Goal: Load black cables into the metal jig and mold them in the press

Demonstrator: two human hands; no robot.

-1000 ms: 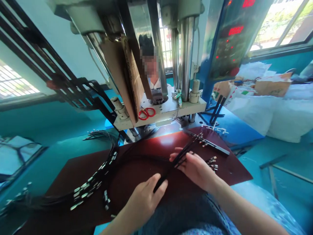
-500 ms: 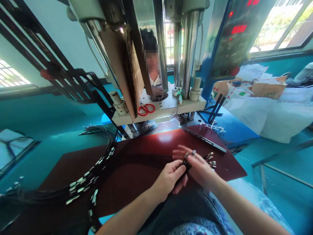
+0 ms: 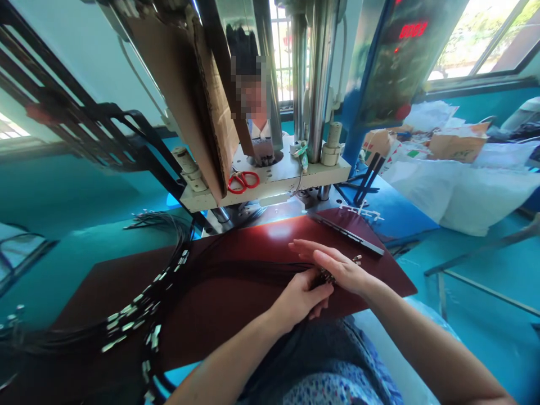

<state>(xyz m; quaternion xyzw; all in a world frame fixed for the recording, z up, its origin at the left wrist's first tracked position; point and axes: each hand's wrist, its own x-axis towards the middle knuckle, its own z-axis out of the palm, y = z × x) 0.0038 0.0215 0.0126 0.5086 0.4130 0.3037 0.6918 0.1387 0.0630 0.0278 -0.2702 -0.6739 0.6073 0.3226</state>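
My left hand [image 3: 299,298] is closed around a bundle of thin black cables [image 3: 253,269] near their metal-tipped ends, over the dark red work board [image 3: 236,304]. My right hand [image 3: 333,264] lies right beside it, fingers stretched out flat, touching the same cable ends [image 3: 327,277]. The bundle runs left across the board toward a big loop of black cables with silver connectors [image 3: 139,309].
A press machine [image 3: 270,180] with steel columns stands behind the board, red scissors [image 3: 242,181] on its plate. Another person sits beyond it. A blue control panel [image 3: 396,62] shows red digits. White sacks [image 3: 464,191] and cardboard boxes lie at right.
My left hand slid right along the bundle up to the cable ends and closed on them. My right hand gathered the ends and now rests flat on them. The view tilted down slightly.
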